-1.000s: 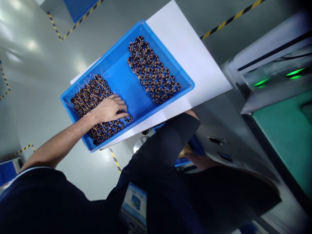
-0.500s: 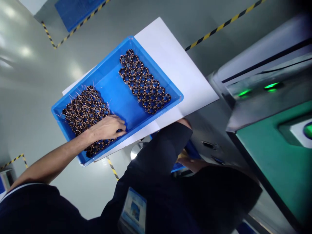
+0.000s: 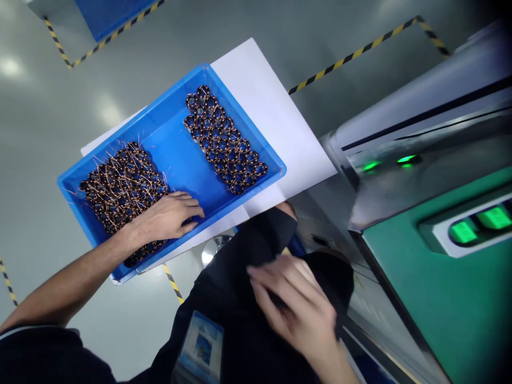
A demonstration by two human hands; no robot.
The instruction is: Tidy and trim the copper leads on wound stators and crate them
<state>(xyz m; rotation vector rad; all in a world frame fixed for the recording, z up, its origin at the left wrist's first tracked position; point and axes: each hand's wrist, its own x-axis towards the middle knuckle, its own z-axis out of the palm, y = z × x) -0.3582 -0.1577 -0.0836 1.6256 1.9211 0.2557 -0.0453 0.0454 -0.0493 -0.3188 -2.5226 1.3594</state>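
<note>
My left hand (image 3: 178, 214) rests inside the blue tray (image 3: 140, 114), beside a dense pile of wire-wound ring coils (image 3: 120, 186) with loose copper ends. Its fingers are bent, the thumb stands apart from them, and nothing shows between them. At the other end of the tray lies a second group of ring coils (image 3: 224, 144) in neat slanted rows. My right hand (image 3: 296, 304) is raised in front of my dark clothing, away from the tray. Its fingers are curled and smeared by motion; whether they hold anything cannot be made out.
Under the tray is a white board (image 3: 276, 101). To the right stands a machine with a green panel (image 3: 420, 282) and glowing green displays (image 3: 480, 224). A badge (image 3: 202, 344) hangs at my chest. Black-yellow tape (image 3: 352, 56) marks the floor.
My right hand has come up from beside the machine, low on the right, into the front of the view. My left thumb and fingers have parted. The view has shifted slightly.
</note>
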